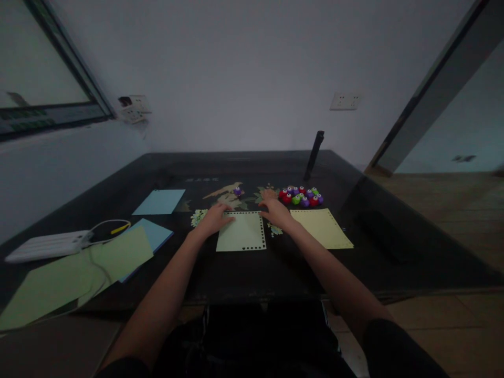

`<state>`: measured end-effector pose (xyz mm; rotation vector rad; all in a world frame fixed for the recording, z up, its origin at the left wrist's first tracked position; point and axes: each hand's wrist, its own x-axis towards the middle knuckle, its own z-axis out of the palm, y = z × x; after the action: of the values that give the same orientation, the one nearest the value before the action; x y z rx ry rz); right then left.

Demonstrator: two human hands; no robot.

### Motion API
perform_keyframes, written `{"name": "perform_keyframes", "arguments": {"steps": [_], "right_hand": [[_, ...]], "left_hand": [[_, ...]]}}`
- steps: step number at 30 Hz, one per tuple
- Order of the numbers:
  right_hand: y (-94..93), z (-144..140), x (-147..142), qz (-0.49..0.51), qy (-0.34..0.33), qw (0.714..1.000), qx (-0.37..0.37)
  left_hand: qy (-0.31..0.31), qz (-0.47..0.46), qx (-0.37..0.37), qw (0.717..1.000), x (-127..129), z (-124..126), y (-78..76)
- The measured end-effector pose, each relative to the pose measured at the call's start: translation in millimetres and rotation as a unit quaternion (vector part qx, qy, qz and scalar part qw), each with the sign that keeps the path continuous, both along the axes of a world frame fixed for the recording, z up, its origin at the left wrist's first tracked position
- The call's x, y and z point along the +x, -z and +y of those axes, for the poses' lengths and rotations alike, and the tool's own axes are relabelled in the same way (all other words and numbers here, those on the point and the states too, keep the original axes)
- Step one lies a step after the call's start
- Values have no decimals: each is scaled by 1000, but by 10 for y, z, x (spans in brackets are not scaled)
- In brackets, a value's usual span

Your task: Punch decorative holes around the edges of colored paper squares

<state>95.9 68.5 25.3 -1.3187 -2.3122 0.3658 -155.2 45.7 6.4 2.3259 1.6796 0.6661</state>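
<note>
window [43, 52] at upper left, wall socket [345, 101] toward the right

Toys [301, 197] behind right sheet [325, 229]; lone toy [237, 192] — behind middle sheet [242, 234] (all on table [252, 278])

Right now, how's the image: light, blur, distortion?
Head view: dim overall, and a dark shape at right nearly melts into the black table; head view: soft detail, lettering on the tabletop unreadable, though the middle sheet's border marks show; head view: wide-angle stretching toward the sides.
</note>
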Motion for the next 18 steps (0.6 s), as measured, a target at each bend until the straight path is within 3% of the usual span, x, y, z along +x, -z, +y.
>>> {"name": "perform_keyframes", "arguments": {"steps": [8,18], "right_hand": [[246,141,-127,-61,-32,998,5],[301,220,-103,-66,-43,997,-15]], "left_hand": [[10,4,-50,999,-37,-6,18],[12,-16,-76,997,-52,49,53]]}}
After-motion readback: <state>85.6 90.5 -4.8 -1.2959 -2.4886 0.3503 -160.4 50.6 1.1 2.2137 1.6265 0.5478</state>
